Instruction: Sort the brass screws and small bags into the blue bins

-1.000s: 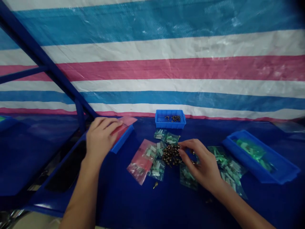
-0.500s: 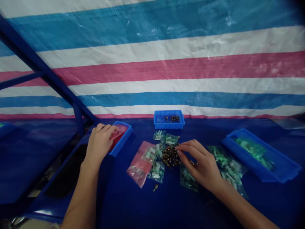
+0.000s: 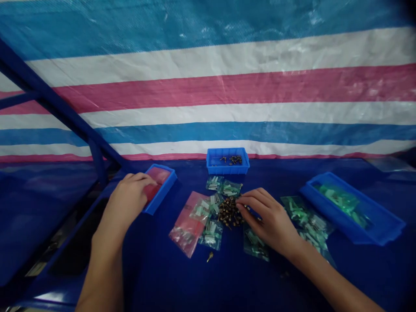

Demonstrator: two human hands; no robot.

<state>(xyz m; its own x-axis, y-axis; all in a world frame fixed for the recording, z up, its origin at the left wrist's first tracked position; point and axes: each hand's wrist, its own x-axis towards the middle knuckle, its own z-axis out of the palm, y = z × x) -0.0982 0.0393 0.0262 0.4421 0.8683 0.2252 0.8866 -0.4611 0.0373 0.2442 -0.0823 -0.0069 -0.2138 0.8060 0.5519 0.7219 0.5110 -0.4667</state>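
My left hand [image 3: 126, 198] reaches over the near side of a small blue bin [image 3: 165, 190] of pink plastic bags [image 3: 158, 174]. Its fingers are curled, with the tips gripping a pink bag. My right hand [image 3: 271, 216] is at the right edge of a heap of small brass-coloured screws [image 3: 229, 212]. Thumb and forefinger are pinched together there; what lies between them is too small to make out. Around the heap lie clear packets of pale plugs [image 3: 210, 234] and a pink bag [image 3: 188, 223] with metal parts inside. One loose screw [image 3: 209, 256] lies nearer me.
A blue bin [image 3: 228, 169] with a few screws stands at the back. On the right, a larger blue bin [image 3: 373, 232] holds greenish packets, with more packets [image 3: 312, 229] beside it. A blue metal frame [image 3: 65, 112] slants along the left, before a striped tarp [image 3: 227, 91].
My left hand has drawn back slightly left, and the pink bag raised at its fingertips now lies lower in the bin. My right hand stays pinched at the screws. The view has shifted slightly.
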